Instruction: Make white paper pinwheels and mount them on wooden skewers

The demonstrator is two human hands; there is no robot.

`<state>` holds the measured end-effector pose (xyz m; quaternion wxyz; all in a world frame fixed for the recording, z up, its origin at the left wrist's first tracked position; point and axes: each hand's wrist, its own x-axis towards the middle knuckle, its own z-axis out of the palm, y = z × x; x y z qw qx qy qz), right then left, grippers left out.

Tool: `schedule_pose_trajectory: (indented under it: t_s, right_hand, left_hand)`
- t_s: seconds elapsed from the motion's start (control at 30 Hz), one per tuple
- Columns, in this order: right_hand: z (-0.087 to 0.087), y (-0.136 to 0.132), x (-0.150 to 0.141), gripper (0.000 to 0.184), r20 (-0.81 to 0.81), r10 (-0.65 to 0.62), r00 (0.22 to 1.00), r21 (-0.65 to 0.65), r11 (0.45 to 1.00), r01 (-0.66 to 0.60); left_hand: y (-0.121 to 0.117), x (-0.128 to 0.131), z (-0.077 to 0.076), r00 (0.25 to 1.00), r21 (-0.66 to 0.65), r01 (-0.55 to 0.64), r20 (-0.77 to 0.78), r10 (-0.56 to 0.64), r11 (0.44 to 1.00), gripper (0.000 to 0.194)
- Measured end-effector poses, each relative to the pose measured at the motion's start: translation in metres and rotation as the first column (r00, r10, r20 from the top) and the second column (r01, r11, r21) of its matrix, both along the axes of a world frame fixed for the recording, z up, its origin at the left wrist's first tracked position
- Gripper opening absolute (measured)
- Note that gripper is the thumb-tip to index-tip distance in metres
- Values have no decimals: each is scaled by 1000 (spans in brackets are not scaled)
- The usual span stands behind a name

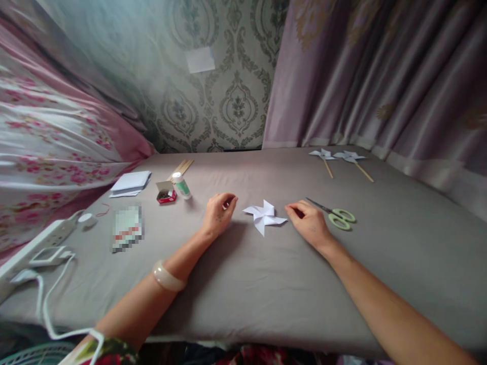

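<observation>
A white folded paper pinwheel (264, 215) lies flat on the grey cloth-covered table (243, 284), between my hands. My left hand (219, 211) rests just to its left with fingers curled loosely, nothing visible in them. My right hand (307, 219) rests just to its right, fingers curled with the tips near the pinwheel's right point, holding nothing I can see. Green-handled scissors (337, 215) lie right behind my right hand.
Two finished pinwheels on sticks (340, 158) lie at the back right. At the back left sit a glue stick (181, 185), a small red box (166, 193), wooden sticks (181, 168) and white paper squares (131, 183). A power strip (40, 241) with white cables occupies the left edge.
</observation>
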<state>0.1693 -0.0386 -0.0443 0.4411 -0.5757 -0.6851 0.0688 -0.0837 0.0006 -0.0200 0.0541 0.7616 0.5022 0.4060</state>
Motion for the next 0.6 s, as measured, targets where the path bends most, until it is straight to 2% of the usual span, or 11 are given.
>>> schedule_pose_trajectory:
  t_s: [0.17, 0.33, 0.47, 0.6]
  right_hand:
    - [-2, 1, 1, 24, 11, -8, 1000, 9, 1000, 8]
    - [-6, 2, 0, 23, 6, -1, 1000, 26, 1000, 1]
    - [-8, 2, 0, 22, -7, 4, 1000, 45, 999, -4]
    - [-8, 2, 0, 22, -3, 5, 1000, 47, 999, -5]
  left_hand:
    - [-9, -27, 12, 1000, -5, -21, 19, 21, 1000, 19]
    - [-17, -61, 25, 984, -20, -152, 89, 153, 988, 21]
    - [-19, -84, 34, 945, -58, -295, 133, 300, 954, 24]
    - [-16, -103, 34, 899, -108, -365, 218, 381, 925, 29]
